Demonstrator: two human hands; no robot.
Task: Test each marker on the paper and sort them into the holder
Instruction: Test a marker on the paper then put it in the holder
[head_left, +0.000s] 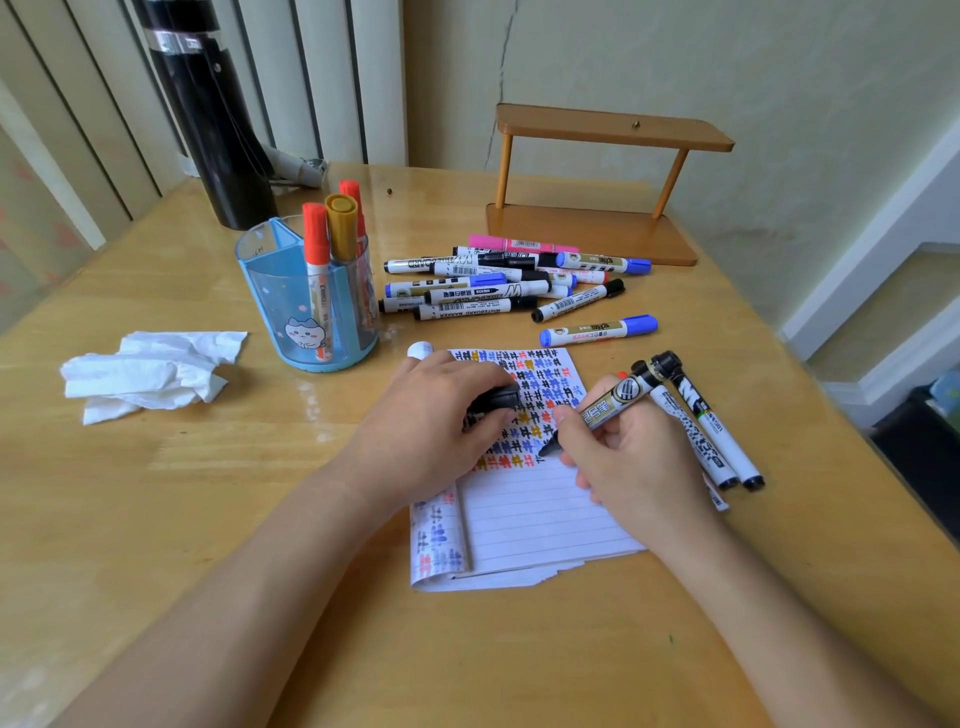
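Observation:
My right hand (631, 470) grips an uncapped black marker (605, 405), its tip touching the lined paper (535, 514) just below rows of coloured test marks. My left hand (431, 421) rests on the paper and holds a black cap (493, 399) in its fingers. The blue holder (306, 306) stands at the left with two orange-red markers and a gold one (340, 226) upright in it. A pile of markers (498, 283) lies behind the paper. A blue-capped marker (597, 331) lies apart. Two markers (711, 441) lie right of my right hand.
Crumpled white tissue (150, 374) lies at the left of the wooden table (208, 519). A brown two-tier stand (597, 197) sits at the back by the wall. A tall black cylinder (208, 114) rises at the back left. The table's right edge drops off near the markers.

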